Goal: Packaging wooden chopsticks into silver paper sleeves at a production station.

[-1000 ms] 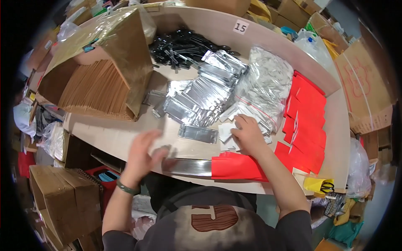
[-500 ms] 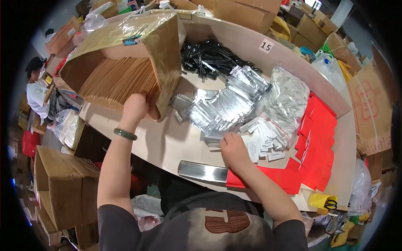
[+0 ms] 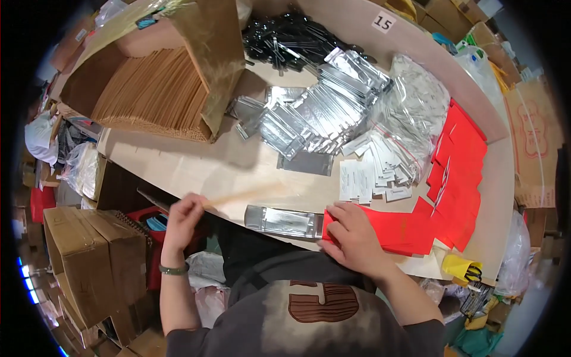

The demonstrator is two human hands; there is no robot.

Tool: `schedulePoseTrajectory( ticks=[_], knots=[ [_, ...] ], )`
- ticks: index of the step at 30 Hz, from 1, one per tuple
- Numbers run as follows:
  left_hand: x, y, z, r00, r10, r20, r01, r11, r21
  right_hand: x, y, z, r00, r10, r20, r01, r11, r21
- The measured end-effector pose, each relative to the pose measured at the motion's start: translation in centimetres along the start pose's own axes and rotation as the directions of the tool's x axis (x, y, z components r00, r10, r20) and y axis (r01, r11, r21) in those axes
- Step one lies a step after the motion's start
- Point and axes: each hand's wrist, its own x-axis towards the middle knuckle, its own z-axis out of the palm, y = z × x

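Currently: left hand (image 3: pixel 183 215) at the near-left worktop (image 3: pixel 196 166) edge, fingers closed on one end of a thin brown paper envelope (image 3: pixel 247 194), blurred, lying low across the worktop toward the right. Right hand (image 3: pixel 352 235) rests flat, fingers spread, not gripping, on the near end of the red card stack (image 3: pixel 416 229). Silver foil pouch (image 3: pixel 284 221) lies on the near edge between both hands, just beside the right thumb. Open carton of brown envelopes (image 3: pixel 148 89) far left. Pile of foil pouches (image 3: pixel 315 113) centre, white labels (image 3: pixel 372 172) right of it, black pieces (image 3: pixel 285 38) far.
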Motion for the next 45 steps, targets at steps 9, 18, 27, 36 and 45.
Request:
schedulePoseTrajectory(
  ticks=[9,18,27,36,45],
  knots=[
    [0.9,3.6,14.5,0.893,0.323,0.314,-0.42,0.851,0.316,-0.1,0.4,2.3,0.998,-0.041,0.057,0.045,0.997,-0.069],
    [-0.9,6.3,18.9,0.894,0.262,0.365,-0.338,0.927,0.162,-0.1,0.9,2.1,0.996,0.085,-0.02,-0.087,0.989,-0.118],
    [2.3,6.2,14.3,0.819,0.3,0.489,-0.573,0.441,0.69,-4.6,8.2,-8.8,0.929,0.369,0.023,-0.364,0.925,-0.109],
    [-0.7,9.0,22.5,0.456,0.209,0.865,-0.402,0.915,-0.009,-5.1,5.2,-3.5,0.991,0.086,0.103,-0.088,0.996,0.017],
    [1.4,3.6,17.4,0.93,0.176,0.324,-0.34,0.748,0.57,-2.7,2.6,-1.5,0.767,0.633,0.105,-0.584,0.756,-0.297]
  ],
)
